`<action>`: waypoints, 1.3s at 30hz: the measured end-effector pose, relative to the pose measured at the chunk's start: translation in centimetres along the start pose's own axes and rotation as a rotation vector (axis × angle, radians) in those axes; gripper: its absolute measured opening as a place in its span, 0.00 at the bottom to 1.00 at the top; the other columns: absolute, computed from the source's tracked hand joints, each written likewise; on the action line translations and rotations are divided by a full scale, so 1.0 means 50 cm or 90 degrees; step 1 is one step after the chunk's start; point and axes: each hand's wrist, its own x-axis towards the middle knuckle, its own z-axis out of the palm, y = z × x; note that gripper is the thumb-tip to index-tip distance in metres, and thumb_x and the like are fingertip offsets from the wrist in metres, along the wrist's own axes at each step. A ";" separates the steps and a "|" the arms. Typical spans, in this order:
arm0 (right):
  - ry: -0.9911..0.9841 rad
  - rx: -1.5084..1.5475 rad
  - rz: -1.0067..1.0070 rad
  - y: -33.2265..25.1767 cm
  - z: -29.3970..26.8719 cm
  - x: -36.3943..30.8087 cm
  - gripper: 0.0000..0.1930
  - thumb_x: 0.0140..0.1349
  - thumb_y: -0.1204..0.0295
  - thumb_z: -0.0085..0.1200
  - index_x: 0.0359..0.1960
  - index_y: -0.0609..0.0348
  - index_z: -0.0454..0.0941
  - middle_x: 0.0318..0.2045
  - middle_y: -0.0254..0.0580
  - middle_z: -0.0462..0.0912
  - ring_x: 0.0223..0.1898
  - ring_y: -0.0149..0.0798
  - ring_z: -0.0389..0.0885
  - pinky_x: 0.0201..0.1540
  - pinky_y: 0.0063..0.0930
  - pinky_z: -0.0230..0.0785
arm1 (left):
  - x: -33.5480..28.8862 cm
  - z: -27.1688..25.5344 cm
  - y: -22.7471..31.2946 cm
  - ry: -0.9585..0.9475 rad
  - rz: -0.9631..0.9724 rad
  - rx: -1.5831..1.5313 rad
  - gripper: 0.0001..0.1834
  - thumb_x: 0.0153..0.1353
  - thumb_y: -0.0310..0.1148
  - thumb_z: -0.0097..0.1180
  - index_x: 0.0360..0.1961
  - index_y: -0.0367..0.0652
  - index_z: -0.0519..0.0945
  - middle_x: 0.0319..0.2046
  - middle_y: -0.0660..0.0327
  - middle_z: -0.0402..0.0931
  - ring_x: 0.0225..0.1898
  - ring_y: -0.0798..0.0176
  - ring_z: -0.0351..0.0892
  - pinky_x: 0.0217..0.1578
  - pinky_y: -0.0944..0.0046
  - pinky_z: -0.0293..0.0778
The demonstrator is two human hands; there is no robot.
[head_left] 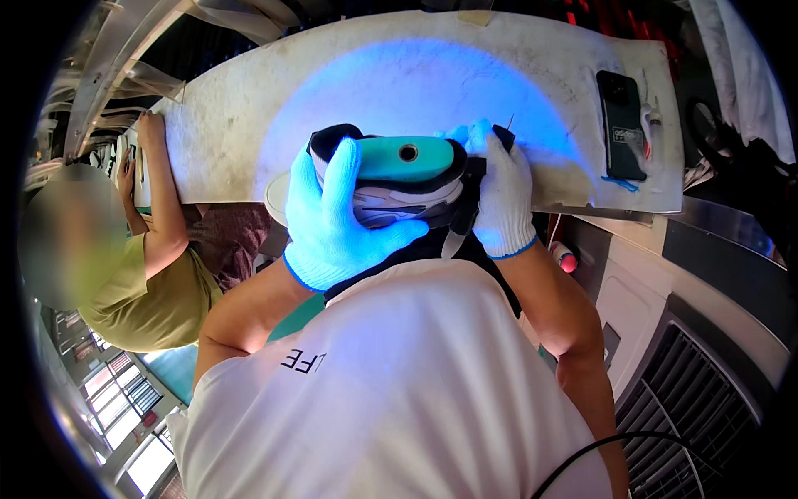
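A sneaker (pixel 407 201) with white and grey sides and dark edging is held in front of my body. A teal shoe last (pixel 384 156) with a round hole in its top fills it. My left hand (pixel 339 195), in a knit glove lit blue, is closed around one end of the shoe, thumb along its near side. By the other end, my gloved right hand (pixel 505 195) is closed beside a dark strap (pixel 467 198). A small black piece (pixel 503 137) with a thin spike sticks out above its fingers; its full shape is hidden.
Blue light falls on the worn pale table (pixel 224 108). At its right end lie a dark phone (pixel 622 125) and a slim clear tool (pixel 655 125). To the left sits another person (pixel 145 291) in an olive shirt, arms at the table. A black cable (pixel 623 437) crosses at the lower right.
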 end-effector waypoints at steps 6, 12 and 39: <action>0.238 -0.006 -0.082 -0.008 0.071 -0.027 0.15 0.80 0.64 0.61 0.41 0.66 0.87 0.34 0.40 0.89 0.36 0.33 0.88 0.45 0.29 0.82 | 0.011 0.007 0.004 0.022 -0.011 -0.016 0.72 0.37 0.49 0.94 0.81 0.37 0.63 0.63 0.39 0.75 0.57 0.34 0.80 0.55 0.39 0.80; 0.242 0.083 -0.216 0.051 0.051 -0.049 0.13 0.78 0.67 0.63 0.41 0.68 0.84 0.39 0.46 0.89 0.43 0.40 0.88 0.52 0.35 0.81 | -0.002 0.019 0.008 0.056 0.015 -0.008 0.68 0.39 0.43 0.91 0.83 0.43 0.66 0.60 0.37 0.80 0.51 0.34 0.84 0.46 0.41 0.84; 0.012 0.009 -0.208 0.040 0.011 0.002 0.20 0.84 0.62 0.56 0.33 0.64 0.84 0.40 0.47 0.91 0.45 0.42 0.88 0.58 0.43 0.78 | -0.052 -0.053 -0.106 -0.145 0.205 -0.099 0.36 0.55 0.42 0.84 0.61 0.35 0.84 0.57 0.44 0.88 0.56 0.37 0.90 0.58 0.41 0.84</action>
